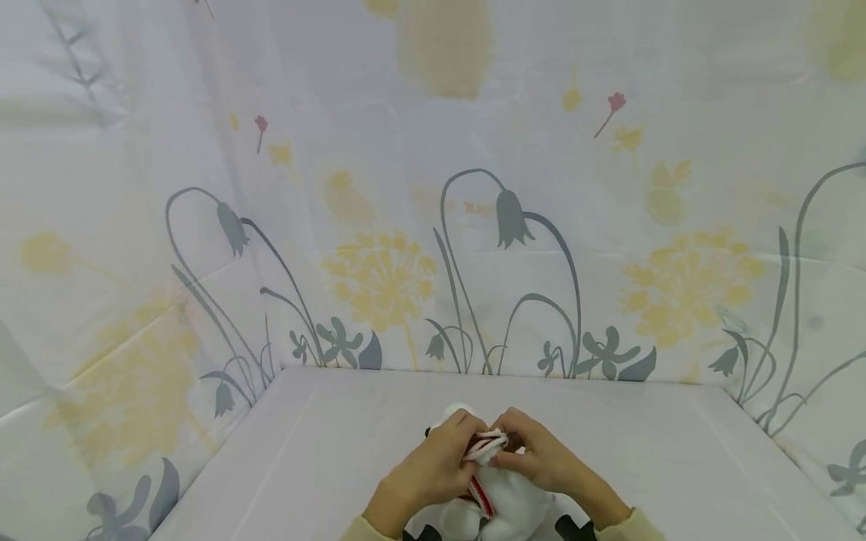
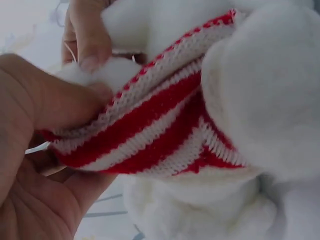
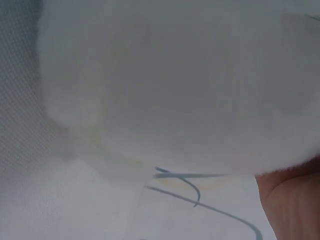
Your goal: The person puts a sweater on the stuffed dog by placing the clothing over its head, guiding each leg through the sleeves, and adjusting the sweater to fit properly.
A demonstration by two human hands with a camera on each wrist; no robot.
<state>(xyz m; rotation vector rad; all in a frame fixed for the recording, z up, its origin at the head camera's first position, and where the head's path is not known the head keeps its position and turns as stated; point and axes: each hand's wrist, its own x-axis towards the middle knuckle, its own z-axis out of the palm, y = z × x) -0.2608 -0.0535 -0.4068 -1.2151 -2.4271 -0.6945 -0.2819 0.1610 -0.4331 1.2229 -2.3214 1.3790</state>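
A white plush toy point(image 1: 517, 500) lies at the table's near edge, between my hands. Round it runs a red-and-white striped knitted scarf point(image 2: 145, 130), one strip of which hangs down over the plush in the head view. My left hand point(image 1: 436, 462) pinches the scarf between thumb and fingers, stretching it out from the toy. Close beside it, my right hand point(image 1: 544, 458) has curled fingers on a small white part of the toy; its fingertips are partly hidden. White plush fills most of the right wrist view, with only an edge of the right hand point(image 3: 290, 205) showing.
Under the toy is a white tabletop point(image 1: 338, 436). A pale sheet point(image 1: 406, 188) printed with grey and yellow flowers hangs behind the table and along both sides. Dark patches point(image 1: 575, 528) show near both wrists.
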